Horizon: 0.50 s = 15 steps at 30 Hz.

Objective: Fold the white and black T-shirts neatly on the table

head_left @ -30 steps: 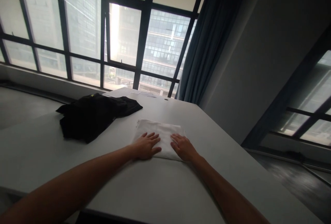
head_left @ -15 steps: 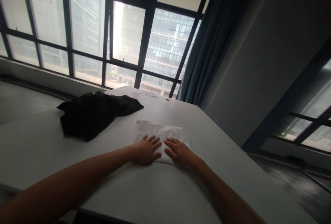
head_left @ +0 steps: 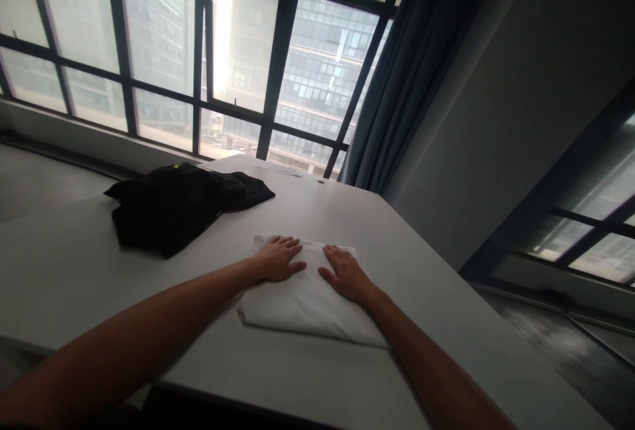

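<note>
A folded white cloth [head_left: 302, 301] lies flat on the pale grey table [head_left: 407, 238], close to the near edge. My left hand [head_left: 276, 258] rests palm down on its far left part, fingers spread. My right hand [head_left: 346, 272] lies palm down on its far right part, fingers apart and pointing away from me. Both forearms stretch over the cloth and the table. Neither hand grips anything.
A crumpled black garment [head_left: 176, 206] lies on the table to the far left of the cloth. Some papers [head_left: 248, 164] sit at the table's far end by the large window [head_left: 238, 53]. A blue curtain [head_left: 411, 66] hangs at the right.
The white cloth now lies nearer to me and shows more length under my arms. Both hands sit at its far end instead of its near edge.
</note>
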Each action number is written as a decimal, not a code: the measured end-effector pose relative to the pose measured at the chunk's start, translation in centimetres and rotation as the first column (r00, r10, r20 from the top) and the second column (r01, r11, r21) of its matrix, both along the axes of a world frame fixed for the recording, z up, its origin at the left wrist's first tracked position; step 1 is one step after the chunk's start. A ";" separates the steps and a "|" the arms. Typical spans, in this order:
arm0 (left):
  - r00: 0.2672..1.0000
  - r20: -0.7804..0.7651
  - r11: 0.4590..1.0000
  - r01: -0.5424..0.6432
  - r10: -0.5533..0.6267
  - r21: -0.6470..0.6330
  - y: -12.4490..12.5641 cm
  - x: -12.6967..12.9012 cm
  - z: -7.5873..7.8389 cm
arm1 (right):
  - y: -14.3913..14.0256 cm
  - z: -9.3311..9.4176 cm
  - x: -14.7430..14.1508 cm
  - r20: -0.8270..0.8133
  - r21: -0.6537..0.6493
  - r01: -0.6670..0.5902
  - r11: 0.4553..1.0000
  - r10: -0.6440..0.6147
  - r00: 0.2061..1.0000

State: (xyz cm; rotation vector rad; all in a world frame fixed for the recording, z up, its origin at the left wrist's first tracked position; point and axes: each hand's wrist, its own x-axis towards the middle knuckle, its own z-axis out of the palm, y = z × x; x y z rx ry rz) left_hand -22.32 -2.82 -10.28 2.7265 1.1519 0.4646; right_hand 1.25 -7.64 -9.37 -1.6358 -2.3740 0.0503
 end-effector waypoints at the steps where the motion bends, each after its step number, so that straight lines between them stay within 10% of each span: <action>1: 0.999 -0.026 0.999 -0.040 0.040 -0.022 0.4 -0.1 -0.2 | 0.4 -0.3 0.2 0.015 -0.056 0.027 0.998 -0.027 1.000; 15: 0.926 -0.160 0.912 -0.367 0.341 -0.184 4.4 -5.9 -0.3 | 2.8 -1.2 5.8 0.027 -0.242 0.396 0.886 -0.402 0.915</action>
